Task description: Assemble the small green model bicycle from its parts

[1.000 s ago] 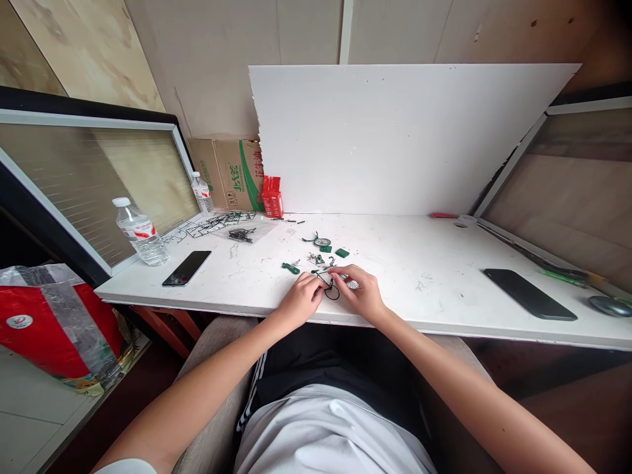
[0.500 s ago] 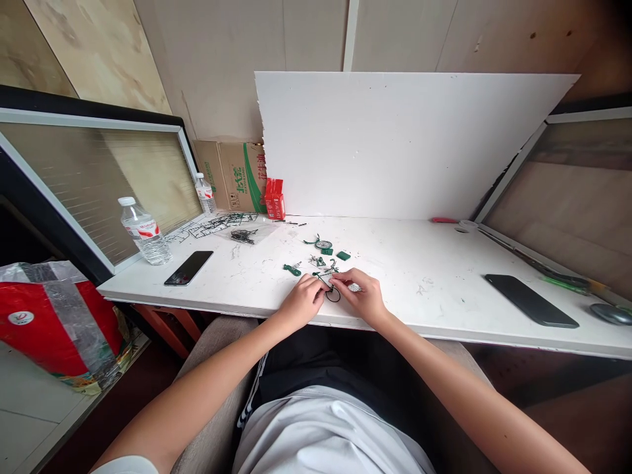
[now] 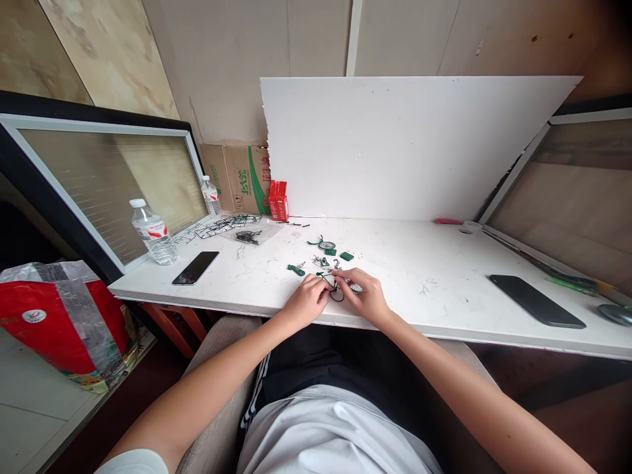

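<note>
Near the table's front edge, my left hand (image 3: pixel 309 298) pinches the left side of a small model bicycle (image 3: pixel 336 299), a thin dark frame with a black ring at its lower end. From the other side my right hand (image 3: pixel 366 294) closes its thumb and fingertips on the same piece; the fingers hide the exact grip. A pale spoked wheel (image 3: pixel 356 288) shows by the right fingers. Just beyond the hands lie small green parts (image 3: pixel 323 261), a dark green piece (image 3: pixel 296 269), a loose spoked wheel (image 3: pixel 326 245) and a green block (image 3: pixel 346 256).
On the left are a phone (image 3: pixel 196 268), a water bottle (image 3: pixel 154 234), part frames (image 3: pixel 227 226) and a plastic bag of dark parts (image 3: pixel 248 236). A red box (image 3: pixel 279 201) stands at the back. A dark phone (image 3: pixel 536 301) and a mouse (image 3: pixel 615 313) lie right.
The view has shifted slightly, so everything sits a little further right. Both hands stay on the model bicycle, with only a slight change in the fingers.
</note>
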A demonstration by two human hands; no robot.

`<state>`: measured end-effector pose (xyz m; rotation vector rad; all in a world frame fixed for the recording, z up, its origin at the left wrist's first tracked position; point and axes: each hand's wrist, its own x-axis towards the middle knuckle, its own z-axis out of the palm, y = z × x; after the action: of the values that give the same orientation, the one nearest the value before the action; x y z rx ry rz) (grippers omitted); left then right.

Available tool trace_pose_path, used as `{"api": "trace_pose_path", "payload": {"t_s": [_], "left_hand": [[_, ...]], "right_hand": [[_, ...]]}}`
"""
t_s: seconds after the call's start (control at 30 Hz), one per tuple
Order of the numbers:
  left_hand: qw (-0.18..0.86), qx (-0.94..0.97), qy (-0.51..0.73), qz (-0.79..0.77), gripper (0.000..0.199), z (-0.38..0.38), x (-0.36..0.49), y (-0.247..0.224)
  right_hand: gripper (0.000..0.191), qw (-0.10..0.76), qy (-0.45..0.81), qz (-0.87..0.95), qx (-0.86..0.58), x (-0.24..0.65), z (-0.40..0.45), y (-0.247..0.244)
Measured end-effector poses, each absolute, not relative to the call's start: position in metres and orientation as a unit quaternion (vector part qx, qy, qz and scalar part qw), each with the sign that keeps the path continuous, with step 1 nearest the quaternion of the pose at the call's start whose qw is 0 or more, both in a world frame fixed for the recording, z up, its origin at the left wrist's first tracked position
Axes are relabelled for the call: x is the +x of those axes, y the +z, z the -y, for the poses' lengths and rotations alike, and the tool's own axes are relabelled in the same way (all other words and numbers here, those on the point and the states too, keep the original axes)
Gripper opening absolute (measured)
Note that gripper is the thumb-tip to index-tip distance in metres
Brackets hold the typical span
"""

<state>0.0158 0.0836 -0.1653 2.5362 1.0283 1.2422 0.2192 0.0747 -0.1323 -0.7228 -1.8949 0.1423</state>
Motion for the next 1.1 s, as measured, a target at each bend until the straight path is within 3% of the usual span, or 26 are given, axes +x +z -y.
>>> {"api": "trace_pose_path", "payload": {"t_s": [0.13, 0.5, 0.7, 1.1], "left_hand": [[0.065, 0.841, 0.418, -0.337, 0.020, -0.080, 0.016, -0.164], [0.083, 0.850, 0.406, -0.326, 0.026, -0.070, 0.011, -0.154], [0.094, 0.848, 0.410, -0.323, 0.027, -0.070, 0.010, -0.153], [0.104, 0.849, 0.405, -0.322, 0.023, -0.070, 0.010, -0.149]], "right_hand": [[0.027, 0.522, 0.062, 0.801, -0.285, 0.219, -0.075, -0.133], [0.017, 0.529, 0.074, 0.782, -0.320, 0.223, -0.074, -0.134], [0.029, 0.535, 0.068, 0.786, -0.302, 0.224, -0.074, -0.138], [0.020, 0.536, 0.043, 0.789, -0.296, 0.224, -0.073, -0.137]]}}
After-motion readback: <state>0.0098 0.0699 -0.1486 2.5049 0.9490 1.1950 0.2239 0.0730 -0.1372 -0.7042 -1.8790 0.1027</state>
